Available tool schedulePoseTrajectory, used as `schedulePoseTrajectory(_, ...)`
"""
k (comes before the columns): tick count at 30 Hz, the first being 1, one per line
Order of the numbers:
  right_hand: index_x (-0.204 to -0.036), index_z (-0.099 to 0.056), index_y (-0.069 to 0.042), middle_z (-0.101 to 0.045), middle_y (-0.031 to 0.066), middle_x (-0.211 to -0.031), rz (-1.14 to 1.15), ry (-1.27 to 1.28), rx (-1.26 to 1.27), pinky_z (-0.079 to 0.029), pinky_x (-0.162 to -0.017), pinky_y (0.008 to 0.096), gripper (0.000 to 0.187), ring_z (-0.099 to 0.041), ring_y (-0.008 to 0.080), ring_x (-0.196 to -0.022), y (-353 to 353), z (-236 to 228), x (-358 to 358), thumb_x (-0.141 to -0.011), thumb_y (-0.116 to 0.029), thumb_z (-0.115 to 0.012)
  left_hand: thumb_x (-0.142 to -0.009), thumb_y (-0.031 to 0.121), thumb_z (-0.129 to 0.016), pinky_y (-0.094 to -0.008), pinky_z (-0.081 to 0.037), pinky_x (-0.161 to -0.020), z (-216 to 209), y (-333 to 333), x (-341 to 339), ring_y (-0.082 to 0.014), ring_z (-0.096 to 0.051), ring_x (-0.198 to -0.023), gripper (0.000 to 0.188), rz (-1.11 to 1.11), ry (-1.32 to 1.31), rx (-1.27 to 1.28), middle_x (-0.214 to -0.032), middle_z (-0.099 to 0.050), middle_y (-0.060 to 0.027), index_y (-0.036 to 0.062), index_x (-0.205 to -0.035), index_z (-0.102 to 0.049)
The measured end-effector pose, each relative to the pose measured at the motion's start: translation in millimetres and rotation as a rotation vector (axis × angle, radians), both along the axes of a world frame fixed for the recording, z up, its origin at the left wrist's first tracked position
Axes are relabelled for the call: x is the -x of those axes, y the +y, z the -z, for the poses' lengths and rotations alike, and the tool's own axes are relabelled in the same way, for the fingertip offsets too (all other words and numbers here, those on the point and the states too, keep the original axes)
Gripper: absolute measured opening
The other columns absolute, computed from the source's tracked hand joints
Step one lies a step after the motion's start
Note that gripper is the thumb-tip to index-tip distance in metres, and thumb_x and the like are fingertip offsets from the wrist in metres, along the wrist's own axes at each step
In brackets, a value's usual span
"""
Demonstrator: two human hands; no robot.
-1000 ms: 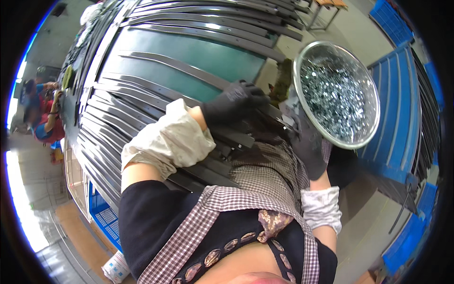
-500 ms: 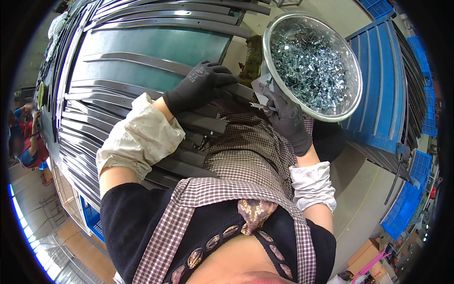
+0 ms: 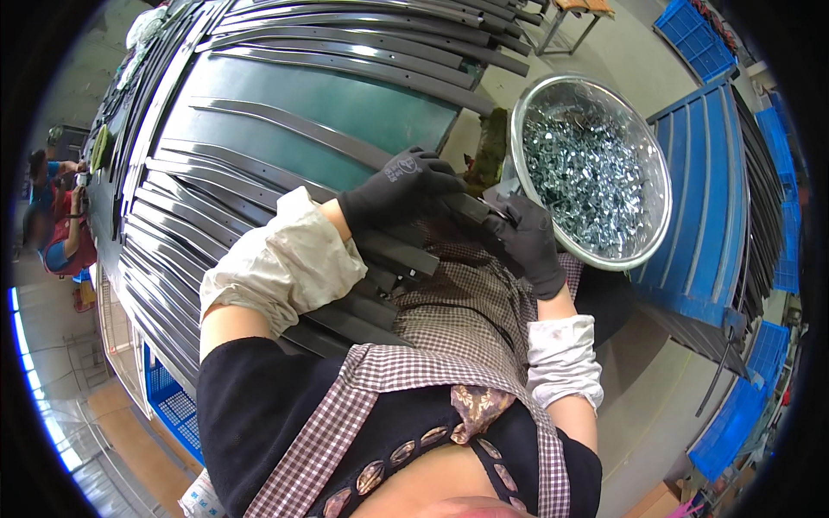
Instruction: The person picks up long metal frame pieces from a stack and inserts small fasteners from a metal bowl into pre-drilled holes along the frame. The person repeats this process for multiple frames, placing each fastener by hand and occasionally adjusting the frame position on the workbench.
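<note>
In black gloves, both my hands meet at the end of a long dark metal strip above my lap. My left hand is closed round the strip a little back from its end. At the tip, my right hand has its fingers pinched on a small metal clip, partly hidden by the glove. The clip touches or lies very close to the strip's end; which one I cannot tell. Just beyond my right hand, a big round metal bowl holds a heap of small shiny clips.
More dark strips lie side by side across the green tabletop, some ends jutting over its edge. A blue ribbed metal container stands right of the bowl. Blue crates line the far right. Another person is at the far left.
My right hand has brought the clip in against the strip's end, where it was slightly apart before. The whole view has shifted, so bowl and table sit lower and further right.
</note>
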State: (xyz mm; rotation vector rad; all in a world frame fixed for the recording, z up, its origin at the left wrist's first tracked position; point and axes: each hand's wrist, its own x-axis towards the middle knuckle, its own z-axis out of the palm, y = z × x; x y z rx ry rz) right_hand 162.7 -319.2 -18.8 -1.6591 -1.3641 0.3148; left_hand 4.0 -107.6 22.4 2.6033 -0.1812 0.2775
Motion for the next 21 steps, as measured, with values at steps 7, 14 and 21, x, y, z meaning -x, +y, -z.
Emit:
schedulePoseTrajectory(7, -0.105, -0.065, 0.0, -0.067, 0.0205, -0.096, 0.101, -0.035, 0.116, -0.05, -0.078, 0.0446, 0.025, -0.066, 0.0384, -0.09, -26, -5, 11, -0.095, -0.023, -0.063, -0.078, 0.02, -0.074, -0.0413, -0.047, -0.091, 0, 0, 0, -0.0306, -0.062, -0.098, 0.033, -0.03, -0.018, -0.009, -0.103, -0.067, -0.0092, 0.0097, -0.11, -0.071)
schedulePoseTrajectory(14, -0.101, -0.068, -0.004, -0.069, 0.0179, -0.095, 0.089, -0.146, 0.124, -0.053, -0.078, 0.0447, 0.017, -0.066, 0.0369, -0.089, -60, 10, 8, -0.092, -0.017, -0.062, -0.072, 0.017, -0.081, -0.042, -0.049, -0.091, -11, -5, 2, -0.0327, -0.062, -0.099, 0.043, -0.082, 0.012, 0.041, -0.103, -0.066, -0.0114, 0.0066, -0.112, -0.072)
schedulePoseTrajectory(21, -0.098, -0.07, -0.005, -0.07, 0.016, -0.088, 0.065, -0.127, 0.158, -0.053, -0.074, 0.0434, 0.018, -0.067, 0.0355, -0.082, -48, 1, 12, -0.091, -0.02, -0.064, -0.07, 0.017, -0.082, -0.0423, -0.049, -0.091, -10, -6, -1, -0.0325, -0.061, -0.098, 0.044, -0.065, 0.036, 0.053, -0.102, -0.066, -0.0101, 0.0071, -0.112, -0.071)
